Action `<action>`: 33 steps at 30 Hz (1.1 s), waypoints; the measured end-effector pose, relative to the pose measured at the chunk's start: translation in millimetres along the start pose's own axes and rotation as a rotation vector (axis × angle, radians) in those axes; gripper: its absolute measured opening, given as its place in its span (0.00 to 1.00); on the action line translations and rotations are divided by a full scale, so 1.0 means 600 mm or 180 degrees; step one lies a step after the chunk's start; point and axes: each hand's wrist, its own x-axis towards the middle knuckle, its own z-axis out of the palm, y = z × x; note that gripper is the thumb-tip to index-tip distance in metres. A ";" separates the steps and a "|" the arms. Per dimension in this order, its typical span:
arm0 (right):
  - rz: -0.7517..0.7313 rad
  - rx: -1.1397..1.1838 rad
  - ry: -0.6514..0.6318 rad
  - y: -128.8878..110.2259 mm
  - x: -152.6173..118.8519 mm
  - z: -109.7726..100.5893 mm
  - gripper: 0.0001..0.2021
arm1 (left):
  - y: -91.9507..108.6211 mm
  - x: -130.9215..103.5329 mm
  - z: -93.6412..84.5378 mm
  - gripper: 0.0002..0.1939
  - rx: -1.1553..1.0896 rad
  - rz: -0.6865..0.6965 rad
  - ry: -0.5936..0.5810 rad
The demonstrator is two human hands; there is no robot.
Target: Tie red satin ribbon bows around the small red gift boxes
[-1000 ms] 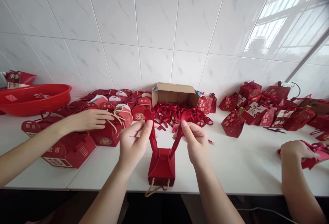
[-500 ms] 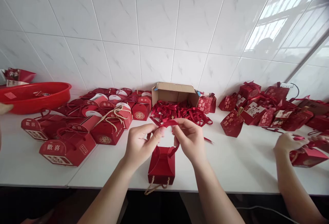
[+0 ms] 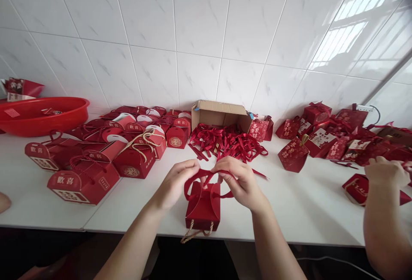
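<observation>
A small red box with a twisted rope handle stands near the table's front edge, between my forearms. Above its top, a red ribbon loops between my hands. My left hand is closed on the ribbon at the left, its fingertips pinched together. At the right, my right hand grips the ribbon too, with a loose length hanging beside the box. The ribbon crosses over itself between the hands.
A cardboard box spills red ribbons behind my hands. Finished-looking red boxes crowd the left, near a red basin. More red packets stand right. Another person's hand is at the far right.
The ribbon, earlier held taut between both hands, now forms loops over the box. My right hand has turned and shifted slightly. The other person's hand at right moved off a red box.
</observation>
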 end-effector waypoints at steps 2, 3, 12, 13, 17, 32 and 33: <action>-0.0214 -0.0379 -0.0245 0.005 -0.001 -0.009 0.14 | -0.004 0.001 0.001 0.15 -0.0715 -0.0184 0.0301; -0.0279 -0.0595 -0.0317 0.006 -0.001 -0.011 0.15 | -0.005 0.001 0.001 0.14 -0.1001 -0.0274 0.0392; -0.0473 -0.1716 -0.0158 0.016 0.005 -0.002 0.15 | -0.011 -0.007 0.004 0.13 -0.1035 -0.0854 0.0585; -0.0474 -0.1739 -0.0118 0.017 0.004 -0.001 0.15 | -0.013 -0.008 0.003 0.13 -0.0975 -0.0836 0.0568; -0.0486 -0.1632 -0.0005 0.020 0.003 0.000 0.14 | -0.010 -0.015 0.003 0.14 -0.0253 -0.0646 0.0006; 0.2668 -0.1239 0.1565 0.068 -0.261 -0.048 0.17 | -0.155 -0.159 -0.114 0.19 0.3805 -0.0864 0.2004; 0.2946 -0.1187 0.1355 0.075 -0.285 -0.049 0.18 | -0.170 -0.172 -0.121 0.18 0.3627 -0.1027 0.1909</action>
